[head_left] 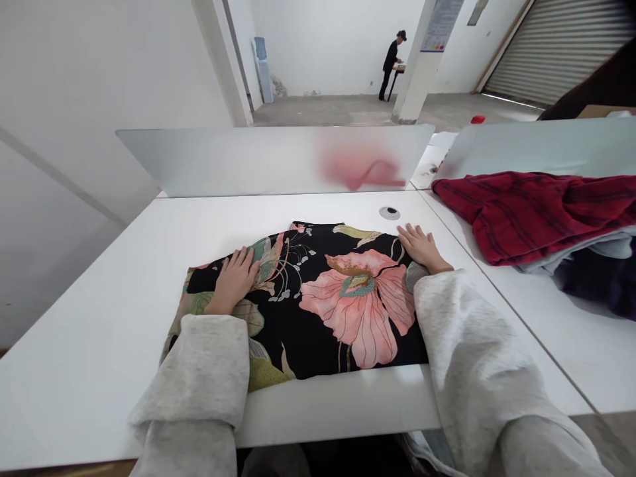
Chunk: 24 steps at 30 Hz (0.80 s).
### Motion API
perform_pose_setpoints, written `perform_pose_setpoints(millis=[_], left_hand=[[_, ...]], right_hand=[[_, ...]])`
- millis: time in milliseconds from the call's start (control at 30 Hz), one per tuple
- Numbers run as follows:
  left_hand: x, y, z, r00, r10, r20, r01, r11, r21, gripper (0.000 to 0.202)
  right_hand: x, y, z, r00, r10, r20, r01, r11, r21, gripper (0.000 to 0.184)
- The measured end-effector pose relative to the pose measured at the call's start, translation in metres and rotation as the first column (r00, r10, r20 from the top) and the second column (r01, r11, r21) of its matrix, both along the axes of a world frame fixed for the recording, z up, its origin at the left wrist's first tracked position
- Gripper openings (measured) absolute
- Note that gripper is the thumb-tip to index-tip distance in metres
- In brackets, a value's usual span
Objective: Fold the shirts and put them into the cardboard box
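Note:
A folded black garment (318, 311) with large pink flowers lies flat on the white table (99, 318) in front of me. My left hand (234, 278) rests palm down on its left part, fingers stretched out. My right hand (421, 246) lies flat on its upper right corner, fingers spread toward the far edge. Both arms wear light grey sleeves. Neither hand holds anything.
A frosted divider panel (223, 159) stands along the table's far edge. A cable grommet (389, 212) sits just beyond the garment. A pile with a red plaid cloth (536, 212) lies on the table to the right. A person (392, 63) stands far back in the room.

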State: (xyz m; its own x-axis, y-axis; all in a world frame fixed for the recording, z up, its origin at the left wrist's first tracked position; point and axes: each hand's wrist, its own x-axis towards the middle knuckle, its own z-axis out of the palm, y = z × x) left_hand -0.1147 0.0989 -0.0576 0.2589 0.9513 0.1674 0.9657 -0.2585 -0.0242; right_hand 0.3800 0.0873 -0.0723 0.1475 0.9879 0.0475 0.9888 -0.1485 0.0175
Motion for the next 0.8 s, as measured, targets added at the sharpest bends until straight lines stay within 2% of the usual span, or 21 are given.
perform_pose_setpoints(millis=[100, 200, 267, 333, 400, 500, 667, 800], left_hand=[[-0.008, 0.004, 0.001, 0.999, 0.051, 0.004, -0.051, 0.998, -0.027, 0.055], [-0.01, -0.001, 0.014, 0.989, 0.143, 0.038, -0.146, 0.985, 0.089, 0.054], [-0.012, -0.009, 0.027, 0.966, 0.251, 0.057, -0.257, 0.953, 0.162, 0.053], [-0.015, -0.018, 0.036, 0.926, 0.375, 0.042, -0.377, 0.916, 0.137, 0.054], [-0.021, -0.024, 0.039, 0.898, 0.441, 0.006, -0.441, 0.896, 0.052, 0.049], [-0.027, -0.025, 0.029, 0.898, 0.439, -0.012, -0.439, 0.898, -0.014, 0.049], [-0.034, -0.015, 0.004, 0.918, 0.394, 0.049, -0.397, 0.912, 0.101, 0.06], [-0.039, -0.01, -0.004, 0.916, 0.391, 0.09, -0.399, 0.912, 0.093, 0.062]], right_hand=[[-0.001, 0.0, 0.001, 1.0, 0.001, -0.011, -0.001, 1.0, -0.008, 0.056], [-0.001, -0.001, 0.002, 1.0, 0.01, 0.007, -0.01, 1.0, -0.006, 0.055], [0.0, 0.0, 0.001, 1.0, 0.01, 0.019, -0.01, 1.0, -0.007, 0.055], [0.001, 0.0, 0.0, 1.0, 0.015, 0.026, -0.015, 1.0, -0.003, 0.054], [0.001, 0.0, -0.001, 0.999, 0.02, 0.031, -0.021, 1.0, 0.014, 0.054], [0.001, 0.001, -0.002, 1.0, 0.013, 0.027, -0.014, 1.0, 0.026, 0.055], [0.001, 0.0, -0.001, 1.0, 0.011, -0.01, -0.011, 1.0, 0.003, 0.056], [0.001, 0.0, 0.0, 0.999, 0.01, -0.033, -0.01, 1.0, 0.011, 0.055]])
